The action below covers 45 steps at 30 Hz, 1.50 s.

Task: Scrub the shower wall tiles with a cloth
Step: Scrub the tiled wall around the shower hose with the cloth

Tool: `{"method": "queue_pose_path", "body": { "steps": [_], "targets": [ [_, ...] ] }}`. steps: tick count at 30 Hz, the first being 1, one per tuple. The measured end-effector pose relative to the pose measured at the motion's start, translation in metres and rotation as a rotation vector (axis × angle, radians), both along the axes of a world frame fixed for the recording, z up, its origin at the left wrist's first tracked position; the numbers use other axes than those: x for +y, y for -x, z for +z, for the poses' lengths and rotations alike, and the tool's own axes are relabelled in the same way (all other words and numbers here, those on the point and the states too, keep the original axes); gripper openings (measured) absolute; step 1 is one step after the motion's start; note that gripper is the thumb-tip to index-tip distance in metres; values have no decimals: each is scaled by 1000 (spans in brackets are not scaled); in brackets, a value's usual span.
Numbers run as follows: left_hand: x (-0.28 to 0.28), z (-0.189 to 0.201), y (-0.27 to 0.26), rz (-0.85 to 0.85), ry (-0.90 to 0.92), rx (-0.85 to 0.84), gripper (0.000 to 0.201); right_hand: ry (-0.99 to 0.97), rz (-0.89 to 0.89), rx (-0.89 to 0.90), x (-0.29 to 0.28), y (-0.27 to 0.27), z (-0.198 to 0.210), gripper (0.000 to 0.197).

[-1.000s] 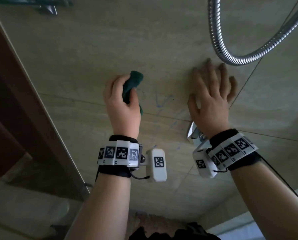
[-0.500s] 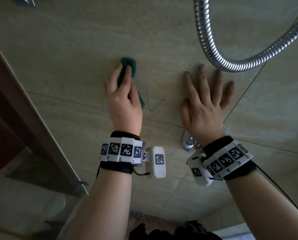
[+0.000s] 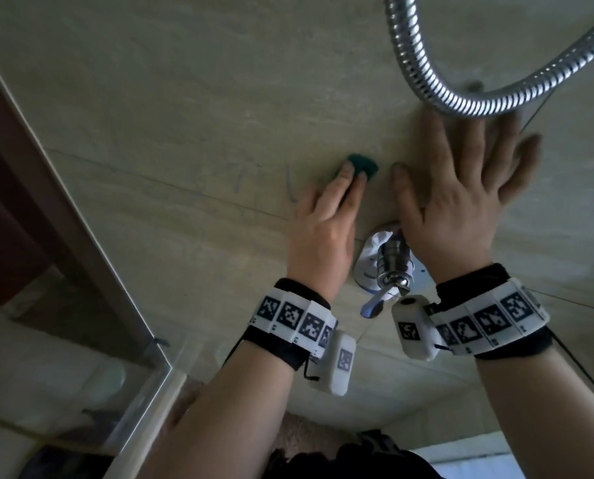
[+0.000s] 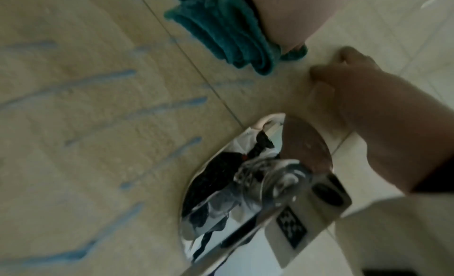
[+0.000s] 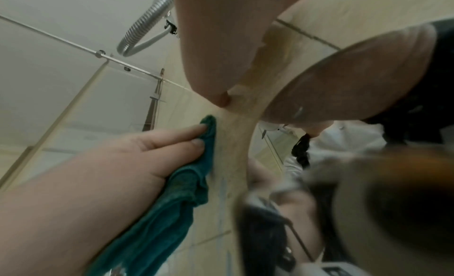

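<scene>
One folded teal cloth [image 3: 117, 164] lies flat against the beige wall tiles [image 3: 191, 98], just above a horizontal grout line. The left hand [image 3: 323, 219] presses it there with straight fingers laid over it; only the cloth's top edge shows past the fingertips in the head view, and whether the thumb hooks under the fabric I cannot tell. The right hand [image 3: 461, 195] rests flat on the same wall just beside it, five fingers spread and straight, holding nothing. Between the two wrists sits one chrome shower valve [image 3: 390, 261] with a lever handle on a round plate. One ribbed metal shower hose [image 3: 461, 95] loops just above the right fingertips. The left wrist view shows about seven blue streaks [image 4: 73, 86] on the tile left of the valve. One glass shower panel [image 3: 143, 385] with a metal edge stands at the left
</scene>
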<state>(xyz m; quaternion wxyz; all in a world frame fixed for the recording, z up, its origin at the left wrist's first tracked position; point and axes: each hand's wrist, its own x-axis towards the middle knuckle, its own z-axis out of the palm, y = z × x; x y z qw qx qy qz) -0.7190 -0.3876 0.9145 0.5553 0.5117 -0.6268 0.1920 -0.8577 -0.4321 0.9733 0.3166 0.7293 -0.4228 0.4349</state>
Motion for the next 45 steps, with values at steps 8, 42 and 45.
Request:
{"method": "queue_pose_path", "body": {
  "steps": [8,42,45],
  "targets": [
    [7,-16,-47,403,-142,131,62,-27,-36,-22,3,-8,-3,53],
    [20,-39,7,235,-315,89,71,-111,-17,-28,10,-13,-3,57],
    [19,-40,-17,373,-345,160,72,-101,-27,-33,10,-13,-3,56]
  ]
}}
